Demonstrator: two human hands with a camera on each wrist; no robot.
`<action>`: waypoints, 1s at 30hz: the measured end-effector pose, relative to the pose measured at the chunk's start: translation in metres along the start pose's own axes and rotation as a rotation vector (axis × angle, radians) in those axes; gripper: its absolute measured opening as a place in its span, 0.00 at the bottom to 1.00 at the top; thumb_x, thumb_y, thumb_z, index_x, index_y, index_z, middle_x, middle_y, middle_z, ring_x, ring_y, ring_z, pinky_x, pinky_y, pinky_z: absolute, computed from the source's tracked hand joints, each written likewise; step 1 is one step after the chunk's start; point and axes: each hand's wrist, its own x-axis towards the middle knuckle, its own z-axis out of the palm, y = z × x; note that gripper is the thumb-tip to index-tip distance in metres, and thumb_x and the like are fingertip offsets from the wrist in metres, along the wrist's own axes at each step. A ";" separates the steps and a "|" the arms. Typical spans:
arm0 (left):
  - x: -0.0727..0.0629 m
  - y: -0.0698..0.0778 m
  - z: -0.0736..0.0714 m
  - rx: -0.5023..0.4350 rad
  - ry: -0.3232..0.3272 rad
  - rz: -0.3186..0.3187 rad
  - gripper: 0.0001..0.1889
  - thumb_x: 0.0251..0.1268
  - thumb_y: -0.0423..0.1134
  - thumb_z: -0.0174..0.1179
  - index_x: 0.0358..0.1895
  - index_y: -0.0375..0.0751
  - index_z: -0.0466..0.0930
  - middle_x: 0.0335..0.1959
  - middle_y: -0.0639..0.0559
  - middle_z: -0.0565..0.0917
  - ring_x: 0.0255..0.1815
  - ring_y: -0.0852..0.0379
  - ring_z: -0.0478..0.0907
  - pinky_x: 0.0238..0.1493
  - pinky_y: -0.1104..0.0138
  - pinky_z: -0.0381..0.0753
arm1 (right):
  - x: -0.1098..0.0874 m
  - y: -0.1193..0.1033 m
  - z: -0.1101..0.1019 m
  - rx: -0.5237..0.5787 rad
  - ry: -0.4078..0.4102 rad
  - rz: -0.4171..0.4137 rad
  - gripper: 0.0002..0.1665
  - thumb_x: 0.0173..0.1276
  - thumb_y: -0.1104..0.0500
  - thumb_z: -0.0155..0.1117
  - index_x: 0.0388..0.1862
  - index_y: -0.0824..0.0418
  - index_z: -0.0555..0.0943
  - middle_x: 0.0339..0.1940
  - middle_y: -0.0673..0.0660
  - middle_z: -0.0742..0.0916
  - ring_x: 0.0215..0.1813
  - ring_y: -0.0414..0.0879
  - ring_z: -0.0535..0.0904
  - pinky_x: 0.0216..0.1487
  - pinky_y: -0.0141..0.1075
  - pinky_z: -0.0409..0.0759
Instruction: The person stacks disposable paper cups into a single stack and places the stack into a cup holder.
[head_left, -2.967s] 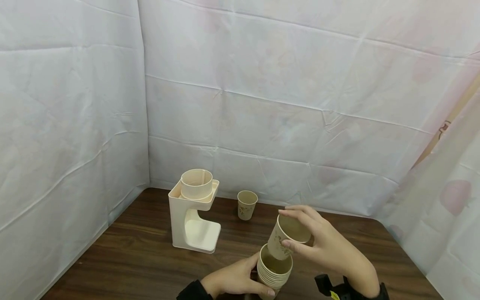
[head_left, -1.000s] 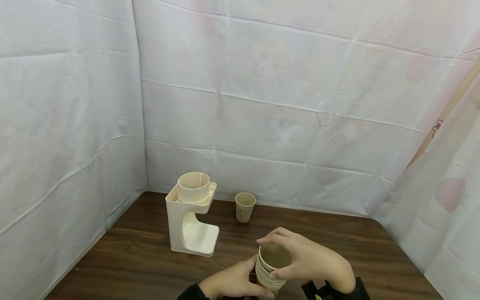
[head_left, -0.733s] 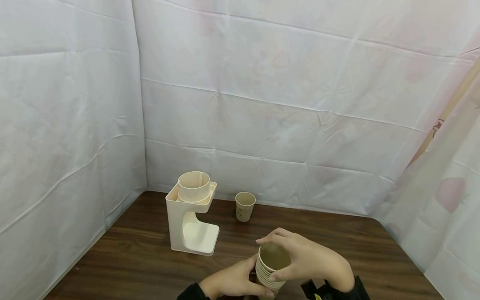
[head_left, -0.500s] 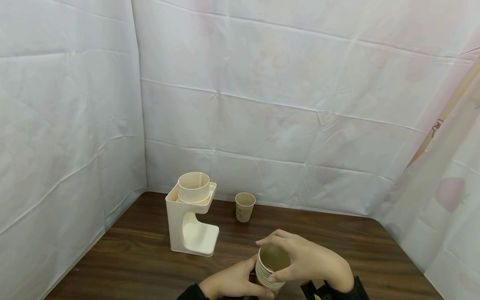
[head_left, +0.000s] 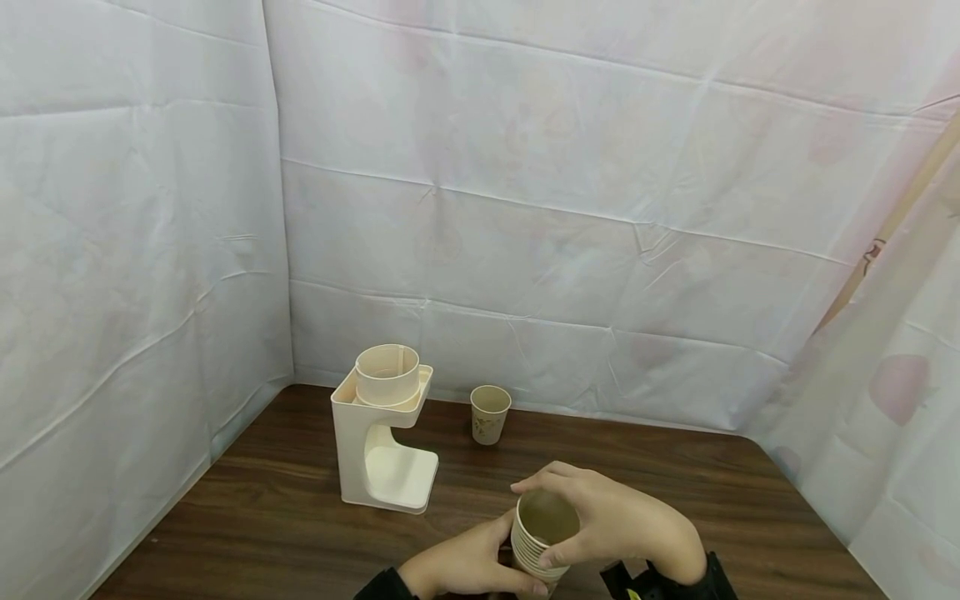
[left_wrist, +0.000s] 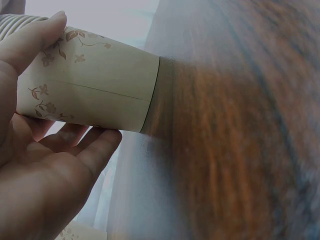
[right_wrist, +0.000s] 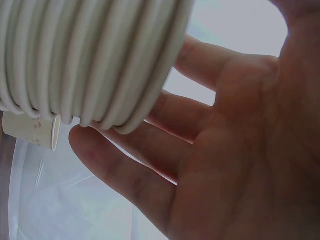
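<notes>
A stack of nested beige paper cups (head_left: 528,552) stands near the front of the table. My left hand (head_left: 467,560) grips its lower part, thumb on one side and fingers on the other; the floral print and base of the bottom cup (left_wrist: 100,80) show in the left wrist view. From above, my right hand (head_left: 611,518) holds the top cup by its rim, thumb in front and fingers behind. Close-set rims (right_wrist: 90,55) fill the upper left of the right wrist view. Part of the top cup's opening is hidden by the right hand.
A cream C-shaped stand (head_left: 354,454) with a round open cylinder (head_left: 387,377) on top stands at the left. One paper cup (head_left: 489,421) sits upright behind, near the white curtain (head_left: 525,208). The wooden table (head_left: 255,508) ends in a rounded corner at the right.
Three seconds ago my right hand held a tilted cup above the stack. That cup now sits nested in it, the hand lower and further left. Over the last second, hardly anything moves.
</notes>
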 end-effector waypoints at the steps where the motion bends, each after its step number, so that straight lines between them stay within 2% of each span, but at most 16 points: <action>1: 0.000 0.000 0.000 0.001 -0.002 0.001 0.33 0.67 0.41 0.67 0.71 0.45 0.61 0.57 0.62 0.78 0.56 0.64 0.78 0.56 0.69 0.76 | 0.000 0.000 0.000 -0.001 0.000 -0.002 0.40 0.60 0.42 0.76 0.70 0.43 0.72 0.60 0.43 0.77 0.56 0.40 0.76 0.51 0.38 0.79; 8: 0.000 0.000 0.000 -0.019 -0.009 -0.009 0.33 0.67 0.41 0.67 0.71 0.46 0.61 0.57 0.62 0.78 0.56 0.63 0.78 0.56 0.69 0.76 | -0.001 0.000 0.000 0.004 0.002 -0.004 0.38 0.62 0.42 0.74 0.70 0.43 0.72 0.60 0.43 0.77 0.57 0.41 0.76 0.52 0.38 0.79; 16: 0.000 0.003 0.000 0.000 0.012 -0.014 0.33 0.66 0.41 0.68 0.70 0.46 0.62 0.56 0.62 0.79 0.55 0.64 0.78 0.57 0.69 0.75 | -0.001 0.001 -0.003 -0.017 0.011 -0.011 0.37 0.64 0.39 0.72 0.70 0.43 0.72 0.60 0.42 0.77 0.60 0.41 0.75 0.56 0.40 0.77; 23: 0.000 0.003 0.001 0.007 0.012 0.015 0.33 0.67 0.40 0.67 0.71 0.51 0.61 0.56 0.62 0.80 0.56 0.63 0.78 0.56 0.69 0.76 | -0.002 0.001 -0.005 -0.060 0.086 -0.052 0.31 0.72 0.39 0.64 0.69 0.46 0.73 0.62 0.41 0.78 0.63 0.41 0.74 0.59 0.40 0.77; 30: 0.000 0.002 0.000 0.013 0.007 0.004 0.34 0.67 0.40 0.68 0.71 0.52 0.60 0.59 0.62 0.78 0.58 0.64 0.76 0.57 0.69 0.75 | -0.002 0.005 -0.007 -0.030 0.142 -0.114 0.25 0.76 0.45 0.60 0.68 0.51 0.73 0.63 0.47 0.79 0.62 0.49 0.78 0.58 0.43 0.78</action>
